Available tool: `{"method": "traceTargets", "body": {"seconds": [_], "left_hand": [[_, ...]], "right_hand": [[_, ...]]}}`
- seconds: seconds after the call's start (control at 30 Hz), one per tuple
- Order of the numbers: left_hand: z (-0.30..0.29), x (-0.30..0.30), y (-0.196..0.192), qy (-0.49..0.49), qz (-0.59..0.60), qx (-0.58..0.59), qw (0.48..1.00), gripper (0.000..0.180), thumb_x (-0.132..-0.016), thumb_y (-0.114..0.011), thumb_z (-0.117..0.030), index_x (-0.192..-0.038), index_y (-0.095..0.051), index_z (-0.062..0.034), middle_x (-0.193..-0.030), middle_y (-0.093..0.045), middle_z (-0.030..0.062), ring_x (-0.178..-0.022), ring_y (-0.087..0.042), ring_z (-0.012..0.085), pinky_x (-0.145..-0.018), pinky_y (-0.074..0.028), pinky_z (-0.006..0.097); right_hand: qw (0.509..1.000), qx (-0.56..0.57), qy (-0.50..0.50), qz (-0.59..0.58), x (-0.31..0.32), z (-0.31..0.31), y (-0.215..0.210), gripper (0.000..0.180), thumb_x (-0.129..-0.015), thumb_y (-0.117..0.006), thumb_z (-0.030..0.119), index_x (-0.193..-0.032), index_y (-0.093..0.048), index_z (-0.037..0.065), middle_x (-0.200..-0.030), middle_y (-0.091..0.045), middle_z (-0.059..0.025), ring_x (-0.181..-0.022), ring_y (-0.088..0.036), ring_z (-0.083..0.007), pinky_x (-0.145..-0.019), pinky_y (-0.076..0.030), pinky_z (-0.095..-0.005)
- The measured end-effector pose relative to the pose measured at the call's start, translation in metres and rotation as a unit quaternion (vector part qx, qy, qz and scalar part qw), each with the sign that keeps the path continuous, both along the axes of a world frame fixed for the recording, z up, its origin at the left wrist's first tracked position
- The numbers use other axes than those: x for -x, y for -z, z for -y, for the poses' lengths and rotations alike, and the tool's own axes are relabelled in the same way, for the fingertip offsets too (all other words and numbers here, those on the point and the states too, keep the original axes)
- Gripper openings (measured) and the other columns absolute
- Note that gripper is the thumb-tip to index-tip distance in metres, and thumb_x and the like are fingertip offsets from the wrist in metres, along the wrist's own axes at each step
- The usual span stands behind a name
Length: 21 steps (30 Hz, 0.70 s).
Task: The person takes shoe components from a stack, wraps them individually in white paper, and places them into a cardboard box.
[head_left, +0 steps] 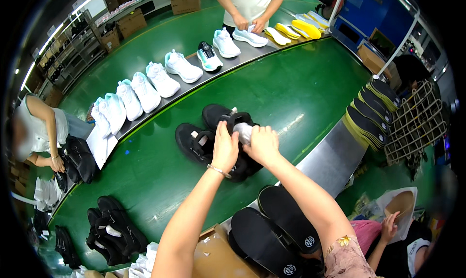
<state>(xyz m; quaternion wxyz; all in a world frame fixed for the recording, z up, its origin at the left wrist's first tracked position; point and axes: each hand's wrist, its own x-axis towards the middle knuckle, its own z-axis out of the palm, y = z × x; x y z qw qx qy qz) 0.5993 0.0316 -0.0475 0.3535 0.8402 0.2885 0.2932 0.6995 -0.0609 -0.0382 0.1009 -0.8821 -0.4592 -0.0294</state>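
Gripping white wadding (242, 131), right fingers (265, 134) face left fingers (223, 134), outstretched against a black shoe (216, 115).

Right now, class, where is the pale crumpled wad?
In the head view, the pale crumpled wad is near the centre, between the left hand and the right hand, among black shoes.

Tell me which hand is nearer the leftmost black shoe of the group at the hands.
Left. The left hand is just to the right of that black shoe; the right hand is farther right, past the left hand, beside the white stuffing.
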Motion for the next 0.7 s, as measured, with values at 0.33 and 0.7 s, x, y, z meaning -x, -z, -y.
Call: {"method": "traceTargets", "body": {"seconds": [0.33, 0.7], "left_hand": [[-0.034, -0.040, 0.018, 0.004, -0.053, 0.071, 0.996, 0.025, -0.085, -0.053, -0.014, -0.104, -0.053, 0.0022, -0.096, -0.059, 0.0259, -0.092, -0.056, 0.0412, -0.078, -0.045, 0.045], [-0.041, -0.027, 0.021, 0.012, 0.017, 0.069, 0.997, 0.018, -0.086, -0.055, -0.015, -0.097, -0.057, -0.0006, -0.085, -0.060, 0.0250, -0.084, -0.058, 0.0407, -0.070, -0.046, 0.043]], "right_hand": [[0.994, -0.062, -0.053, -0.067, 0.001, -0.016, 0.022, 0.045, -0.066, -0.065, 0.006, -0.098, -0.039, -0.012, -0.083, -0.055, -0.0272, -0.075, -0.061, -0.0371, -0.066, -0.052, -0.0396], [0.988, 0.055, -0.074, -0.122, -0.009, -0.032, 0.017, 0.046, -0.076, -0.062, 0.011, -0.105, -0.039, -0.017, -0.083, -0.060, -0.0238, -0.076, -0.065, -0.0321, -0.065, -0.054, -0.0349]]}}
